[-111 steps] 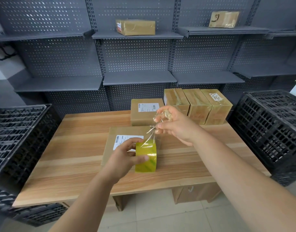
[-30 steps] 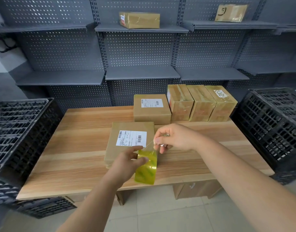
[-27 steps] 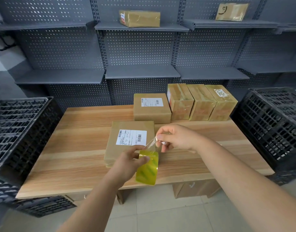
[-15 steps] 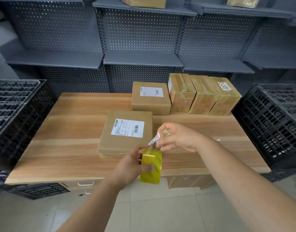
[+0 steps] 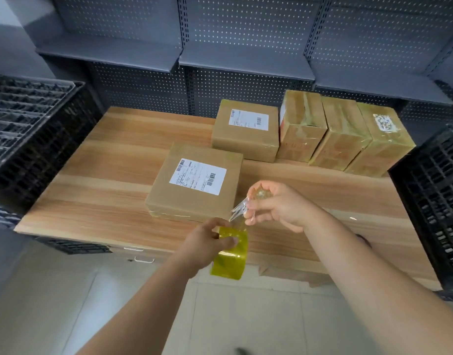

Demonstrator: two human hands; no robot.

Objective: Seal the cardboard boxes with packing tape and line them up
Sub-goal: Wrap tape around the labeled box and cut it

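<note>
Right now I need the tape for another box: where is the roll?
Head view, lower centre: the left hand grips the tape roll over the near edge of the table, just in front of the nearest labelled box.

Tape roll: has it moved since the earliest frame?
Yes. The tape roll, held by the left hand, has come toward the person: from beside the near box to across the table's front edge.

The left hand [image 5: 207, 242] grips a yellow roll [image 5: 230, 260] just past the surface's [image 5: 105, 175] near edge, at 5 o'clock from the labelled box [image 5: 194, 183]. The right hand [image 5: 279, 206], between 3 and 4 o'clock, pinches the tape end [image 5: 238, 211] drawn up from the roll. A row [image 5: 302, 121] of four boxes sits at 2 o'clock. A crate [image 5: 28, 129] stands at 9 o'clock, a second crate [image 5: 435, 201] at 3 o'clock.
</note>
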